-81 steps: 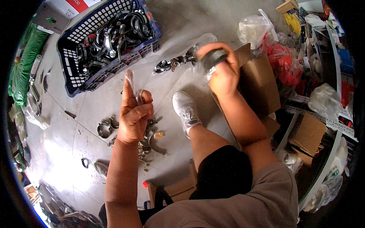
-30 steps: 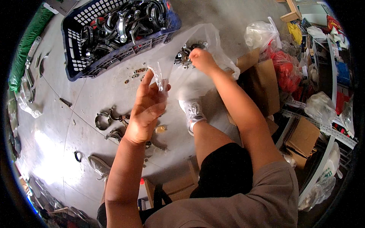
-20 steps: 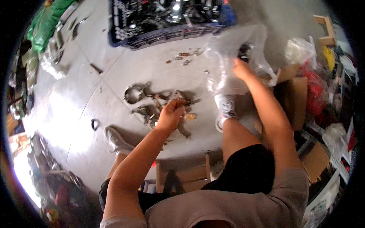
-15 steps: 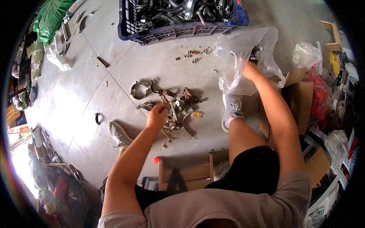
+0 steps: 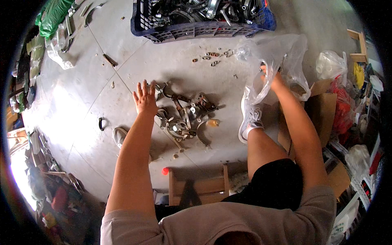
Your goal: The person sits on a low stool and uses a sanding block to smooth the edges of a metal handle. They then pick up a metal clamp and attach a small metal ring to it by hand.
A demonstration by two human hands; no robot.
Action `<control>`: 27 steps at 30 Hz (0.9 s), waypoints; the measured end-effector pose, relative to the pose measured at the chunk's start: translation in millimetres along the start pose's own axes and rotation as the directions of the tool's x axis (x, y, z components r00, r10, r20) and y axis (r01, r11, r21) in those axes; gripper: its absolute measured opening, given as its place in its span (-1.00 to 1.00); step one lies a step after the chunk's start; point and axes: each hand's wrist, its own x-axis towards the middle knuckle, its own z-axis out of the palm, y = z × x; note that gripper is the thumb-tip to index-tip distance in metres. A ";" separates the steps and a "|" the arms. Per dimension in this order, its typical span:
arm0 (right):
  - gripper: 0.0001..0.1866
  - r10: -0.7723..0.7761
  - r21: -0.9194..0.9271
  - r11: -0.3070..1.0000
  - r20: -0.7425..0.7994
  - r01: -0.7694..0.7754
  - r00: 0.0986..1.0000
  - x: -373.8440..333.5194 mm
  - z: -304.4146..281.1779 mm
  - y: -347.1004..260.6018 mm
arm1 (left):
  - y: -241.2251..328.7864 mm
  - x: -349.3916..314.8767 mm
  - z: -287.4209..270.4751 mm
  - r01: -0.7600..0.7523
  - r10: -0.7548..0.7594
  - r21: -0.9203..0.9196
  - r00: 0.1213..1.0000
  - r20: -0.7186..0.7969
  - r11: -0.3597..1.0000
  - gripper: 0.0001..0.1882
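My left hand [image 5: 145,100] is open, fingers spread, over a round metal clamp [image 5: 159,93] that it partly covers. Right of it lies a loose pile of metal pipe clamps [image 5: 185,114], some rusty brown, with curved halves and bolts. A tan lump [image 5: 212,122] sits at the pile's right edge. My right hand [image 5: 274,78] is at a clear plastic bag [image 5: 296,45], its fingers curled and partly behind the film. Something small and dark shows by the fingertips, too blurred to name. A few metal parts show dimly inside the bag.
A dark blue crate [image 5: 204,32] full of metal clamps stands at the far side. Small nuts [image 5: 211,54] lie between it and the pile. An open cardboard box [image 5: 322,112] is by my right arm. A low wooden stool [image 5: 198,199] stands close to me; clutter lines both sides.
My left hand has left the middle of the pile, moving left and away from me, and its fingers have spread. My right hand stays at the bag, with more of its fingers showing.
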 end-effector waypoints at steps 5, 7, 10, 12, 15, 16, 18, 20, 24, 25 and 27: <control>-0.60 -0.184 0.070 0.978 -0.164 0.197 0.969 -30.8 -13.5 -51.4 | -10.5 14.8 28.8 0.080 -0.062 -0.092 0.980 0.188 0.993 -0.15; -0.66 -0.197 0.048 0.974 -0.310 0.222 0.930 -45.3 -26.1 -71.9 | -7.6 12.8 -4.1 0.228 -0.143 -0.272 0.943 0.301 0.935 -0.19; -0.74 -0.141 0.241 0.924 -0.507 0.297 0.850 -61.5 -25.6 -74.6 | -16.0 -3.6 6.0 0.176 -0.188 -0.709 0.980 0.061 0.683 -0.16; -0.78 -0.054 0.504 0.749 -0.600 0.430 0.798 -83.4 -38.5 -97.7 | -7.1 -20.1 -34.7 0.101 -0.154 -0.832 0.988 0.018 0.545 -0.14; -0.83 -0.188 0.446 0.672 -0.669 0.592 0.719 -123.3 -85.2 -160.9 | 1.6 -62.8 -109.3 -0.079 -0.122 -0.893 0.982 -0.147 0.444 -0.14; -0.84 -0.306 0.401 0.662 -0.627 0.633 0.717 -134.8 -103.3 -184.2 | 4.8 -76.5 -133.1 -0.161 -0.123 -0.882 0.964 -0.237 0.443 -0.14; -0.78 -0.427 0.481 0.631 -0.441 0.609 0.790 -160.6 -130.9 -236.7 | 11.7 -108.1 -183.3 -0.266 -0.149 -0.874 0.925 -0.351 0.407 -0.14; -0.64 -0.484 0.606 0.601 -0.244 0.522 0.840 -189.7 -145.7 -288.4 | 16.5 -141.0 -241.0 -0.310 -0.144 -0.891 0.916 -0.373 0.332 -0.13; -0.56 -0.620 0.626 0.580 -0.076 0.521 0.781 -244.4 -150.5 -352.4 | 19.7 -199.5 -297.2 -0.465 -0.196 -0.808 0.809 -0.554 0.362 -0.13; -0.57 -0.610 0.600 0.613 -0.053 0.514 0.791 -254.2 -150.8 -364.4 | 17.1 -213.3 -301.9 -0.474 -0.222 -0.806 0.795 -0.565 0.355 -0.12; -0.63 -0.621 0.675 0.536 -0.093 0.508 0.779 -282.7 -158.1 -387.1 | 8.1 -241.5 -311.6 -0.488 -0.258 -0.872 0.838 -0.481 0.040 -0.11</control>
